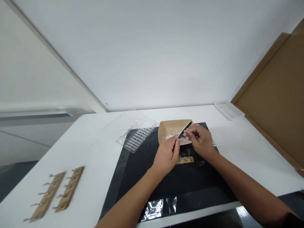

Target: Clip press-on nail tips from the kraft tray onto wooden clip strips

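My left hand is closed around the lower end of a black nail file with a pale edge, which slants up to the right. Beside the file's face, the fingers of my right hand are pinched together; whatever they hold is too small to make out. Below the hands a short wooden strip with metal studs lies on a black mat, partly hidden by my left hand. Several clear false nail tips, one a loose nail tip, lie around it. Behind the hands stands a brown paper tray with white scraps inside.
A clear case of false nails lies at the mat's left back corner. Two wooden strips with clips, including a nearer strip, sit on the white table at left. A plastic tub and a cardboard panel stand at right.
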A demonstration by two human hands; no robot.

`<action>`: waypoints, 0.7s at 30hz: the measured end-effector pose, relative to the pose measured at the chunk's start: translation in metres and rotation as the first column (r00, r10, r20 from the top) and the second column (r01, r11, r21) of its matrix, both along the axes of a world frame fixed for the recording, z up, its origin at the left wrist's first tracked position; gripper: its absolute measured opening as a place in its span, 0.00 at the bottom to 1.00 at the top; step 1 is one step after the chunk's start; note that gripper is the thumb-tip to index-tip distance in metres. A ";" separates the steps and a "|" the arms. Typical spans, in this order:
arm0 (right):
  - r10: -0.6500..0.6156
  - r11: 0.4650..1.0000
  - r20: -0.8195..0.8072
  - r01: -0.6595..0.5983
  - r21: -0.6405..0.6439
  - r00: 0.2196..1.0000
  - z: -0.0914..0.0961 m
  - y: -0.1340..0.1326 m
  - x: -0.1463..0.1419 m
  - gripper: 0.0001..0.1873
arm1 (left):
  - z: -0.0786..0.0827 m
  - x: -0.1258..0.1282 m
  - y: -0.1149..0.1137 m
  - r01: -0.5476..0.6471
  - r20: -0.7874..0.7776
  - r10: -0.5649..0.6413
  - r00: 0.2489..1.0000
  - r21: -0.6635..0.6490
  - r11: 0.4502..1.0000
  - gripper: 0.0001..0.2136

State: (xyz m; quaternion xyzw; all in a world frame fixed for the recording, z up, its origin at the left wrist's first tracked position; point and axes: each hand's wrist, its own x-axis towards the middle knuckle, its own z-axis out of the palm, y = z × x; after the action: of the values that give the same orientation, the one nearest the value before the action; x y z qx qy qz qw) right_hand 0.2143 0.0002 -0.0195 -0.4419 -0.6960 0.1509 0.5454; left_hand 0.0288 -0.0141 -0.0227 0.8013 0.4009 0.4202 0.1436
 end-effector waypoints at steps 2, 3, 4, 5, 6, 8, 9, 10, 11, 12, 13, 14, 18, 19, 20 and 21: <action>0.021 1.000 -0.006 -0.021 -0.005 1.000 0.000 -0.002 -0.001 0.09 | 0.001 0.000 0.000 0.004 -0.001 -0.004 1.000 -0.011 1.000 0.12; 0.031 0.999 0.001 -0.031 -0.009 1.000 -0.001 -0.003 -0.001 0.08 | 0.001 0.000 0.000 0.008 0.002 -0.008 1.000 -0.011 1.000 0.12; 0.039 0.999 0.010 -0.039 -0.018 0.999 -0.001 -0.004 -0.001 0.07 | 0.001 0.000 -0.001 0.014 0.007 -0.014 1.000 -0.010 1.000 0.12; 0.047 0.999 0.015 -0.046 -0.028 0.999 -0.002 -0.005 -0.001 0.07 | 0.001 0.000 -0.001 0.019 0.013 -0.019 1.000 -0.010 1.000 0.12; 0.054 0.998 0.015 -0.053 -0.041 0.998 -0.002 -0.006 -0.001 0.06 | 0.001 0.001 -0.001 0.023 0.017 -0.023 1.000 -0.013 1.000 0.12; 0.066 0.996 -0.003 -0.066 -0.062 0.998 -0.002 -0.008 0.000 0.05 | 0.000 0.000 -0.001 0.023 0.014 -0.022 1.000 -0.025 0.999 0.12; 0.073 0.995 -0.016 -0.074 -0.069 0.997 -0.001 -0.008 0.000 0.04 | 0.000 0.000 -0.001 0.018 0.009 -0.018 1.000 -0.030 0.999 0.12; 0.082 0.994 -0.031 -0.084 -0.074 0.996 -0.001 -0.009 0.001 0.04 | -0.001 0.000 -0.001 0.013 0.006 -0.013 1.000 -0.031 0.999 0.12; 0.093 0.992 -0.044 -0.096 -0.078 0.995 0.000 -0.010 0.002 0.04 | -0.001 -0.001 -0.001 0.008 0.004 -0.008 1.000 -0.027 1.000 0.12; 0.101 0.991 -0.052 -0.105 -0.081 0.994 0.001 -0.010 0.003 0.04 | -0.002 -0.001 0.000 0.005 0.003 -0.005 1.000 -0.021 1.000 0.12; 0.107 0.991 -0.056 -0.111 -0.079 0.993 0.002 -0.010 0.004 0.04 | -0.002 -0.001 0.000 0.004 0.002 -0.004 1.000 -0.016 1.000 0.12; 0.108 0.991 -0.055 -0.112 -0.073 0.993 0.002 -0.010 0.005 0.04 | -0.003 -0.001 0.000 0.005 0.003 -0.005 1.000 -0.014 1.000 0.12; 0.049 0.998 -0.019 -0.049 -0.040 0.999 0.001 -0.009 0.008 0.06 | 0.000 -0.001 -0.002 0.041 0.014 -0.040 0.999 -0.022 0.999 0.12; 0.018 0.999 -0.008 -0.019 -0.031 1.000 -0.001 -0.007 0.008 0.06 | 0.001 0.000 -0.003 0.052 0.019 -0.052 0.998 -0.024 0.998 0.12; -0.017 1.000 0.005 0.017 -0.020 1.000 -0.002 -0.006 0.008 0.06 | 0.003 0.000 -0.004 0.063 0.023 -0.062 0.998 -0.027 0.998 0.13; -0.052 0.999 0.021 0.052 -0.007 0.998 -0.004 -0.003 0.006 0.06 | 0.004 0.001 -0.004 0.069 0.026 -0.068 0.997 -0.031 0.997 0.13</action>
State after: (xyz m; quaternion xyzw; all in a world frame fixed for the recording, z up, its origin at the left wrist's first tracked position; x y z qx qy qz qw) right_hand 0.2208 -0.0030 -0.0236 -0.4633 -0.6894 0.1345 0.5403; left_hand 0.0296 -0.0185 -0.0187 0.8070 0.3778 0.4186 0.1755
